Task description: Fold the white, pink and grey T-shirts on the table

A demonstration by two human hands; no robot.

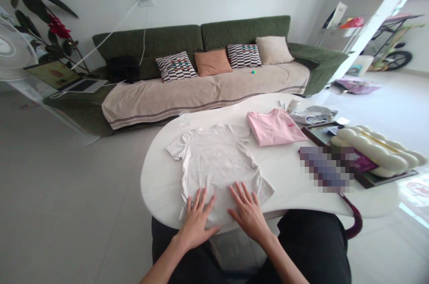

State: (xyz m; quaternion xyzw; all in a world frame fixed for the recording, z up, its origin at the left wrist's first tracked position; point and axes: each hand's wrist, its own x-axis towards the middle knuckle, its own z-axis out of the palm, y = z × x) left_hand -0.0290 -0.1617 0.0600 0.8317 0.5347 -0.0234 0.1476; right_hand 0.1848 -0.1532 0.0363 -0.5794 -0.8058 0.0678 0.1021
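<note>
Pale grey, short-sleeved fabric T-shirt [217, 158] is what I've got under both hands right now, spread out wrinkly on the left part of the white, smooth, curvy-edged table [159, 185], neck end far, hem end near. Closest to me are the legs in black trousers [315, 243], tucked up to the near edge.

Then the hands: my left hand [197, 221] is palm down over the near left part of the shirt, fingers spread, and my right hand [248, 214] mirrors it over the near right part. Both are open and flat, not gripping anything, with a strip of cloth between them.

Off to the right there's a purplish thing [323, 170] that's pixelated out, so I can't tell what it is, plus a dark red strap [355, 219] dangling past the near edge. Right of that, a puffy cream-coloured block [382, 147] sits on a dark-rimmed rectangular tray [313, 137].

A bit farther, a folded light pink T-shirt [275, 129] lies just right of the grey one's far sleeve, with a crumpled silvery-white plastic packet [313, 115] near it.

Past the table I see a long dark green sofa [167, 42] with a beige cloth throw [208, 91], a rusty-brown square cushion [212, 62] around the middle, and an open silver laptop [92, 86] on the left end.
</note>
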